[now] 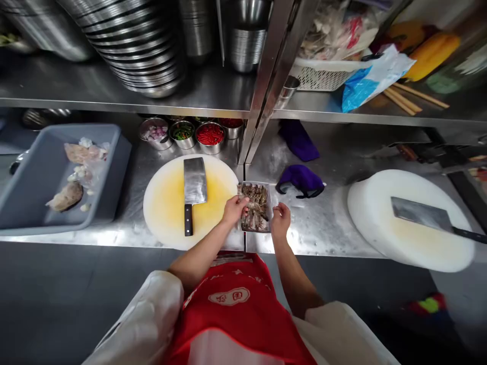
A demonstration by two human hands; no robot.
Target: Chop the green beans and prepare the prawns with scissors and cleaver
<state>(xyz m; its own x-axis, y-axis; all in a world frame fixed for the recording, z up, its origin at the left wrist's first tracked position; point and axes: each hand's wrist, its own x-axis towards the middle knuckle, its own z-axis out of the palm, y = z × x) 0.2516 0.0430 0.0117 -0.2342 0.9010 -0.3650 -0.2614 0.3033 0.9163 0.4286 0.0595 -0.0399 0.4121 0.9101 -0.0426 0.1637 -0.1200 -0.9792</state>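
Observation:
A shallow rectangular tray [269, 203] of raw, grey-brown shrimp [255, 194] sits on the steel counter in front of me. My left hand [235, 209] reaches over the tray's left edge, thumb and fingers pinched on one shrimp [254, 207] lifted above the others. Beside the tray's right edge is my right hand [280, 219], its fingers curled together; anything inside them is too small to make out. To the left, a cleaver [195, 182] with a black handle lies on a round, yellow-stained cutting board [160, 203].
A grey bin [104, 197] with food pieces stands far left. Metal cups of shallots [155, 133], green chillies [182, 133] and red chillies [210, 134] line the back. Purple cloth items [302, 180] lie right; another cleaver [422, 215] rests on a thick board [365, 213]. A shelf [213, 104] overhangs.

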